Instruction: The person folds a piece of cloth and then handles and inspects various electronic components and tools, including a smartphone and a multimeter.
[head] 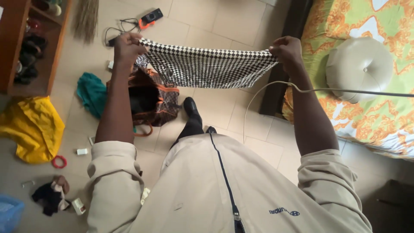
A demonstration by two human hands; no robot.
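Nearest to us is the beige zip-up jacket (224, 190) on our own chest, its sleeves pushed up above the elbows, and from it both bare forearms reach out over the tiled floor (207, 21). Our left hand (126, 46) pinches one upper corner of a black-and-white checkered cloth (207, 67), fingers pressed together around the bunched edge, and our right hand (286, 51) pinches the opposite corner the same way, so the cloth hangs stretched between the two hands in the air, well above the floor and sagging a little in the middle. We judge the step in hand to be holding the cloth spread out by its top edge, as one does before folding or shaking it; a fold from here would call for bringing the two hands together while keeping both pinches firm so the corners meet evenly. Below the cloth, near our left arm, stands an open brown bag with orange trim (151, 101), and our dark shoe (189, 108) shows just beside it. A teal garment (91, 92) and a yellow bag (32, 127) lie further left on the floor, with a red ring (59, 162) near the yellow bag. To our right is a bed with a green and orange patterned cover (388, 26), a round pale cushion (359, 67) resting on it, and a thin pale cable (345, 91) crosses in front of our right forearm
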